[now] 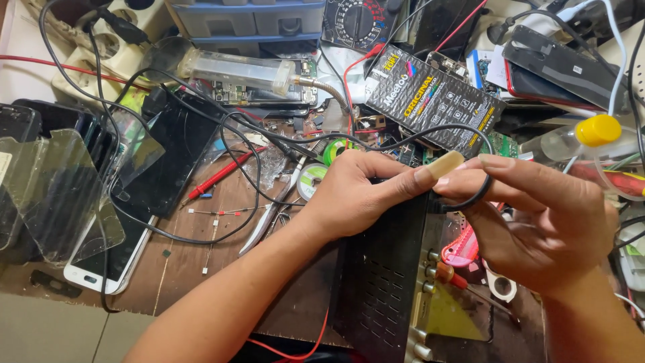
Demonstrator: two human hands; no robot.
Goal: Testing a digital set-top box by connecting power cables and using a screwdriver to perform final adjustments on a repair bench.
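We pinch a black cable between both hands above the vented black metal box; the cable runs loose, joined to nothing that we can see.

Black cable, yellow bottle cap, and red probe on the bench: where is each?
black cable (pixel 474 196), head view, on the loop under the right hand's fingers.
yellow bottle cap (pixel 598 130), head view, on the cap's side.
red probe (pixel 218 176), head view, on mid-handle.
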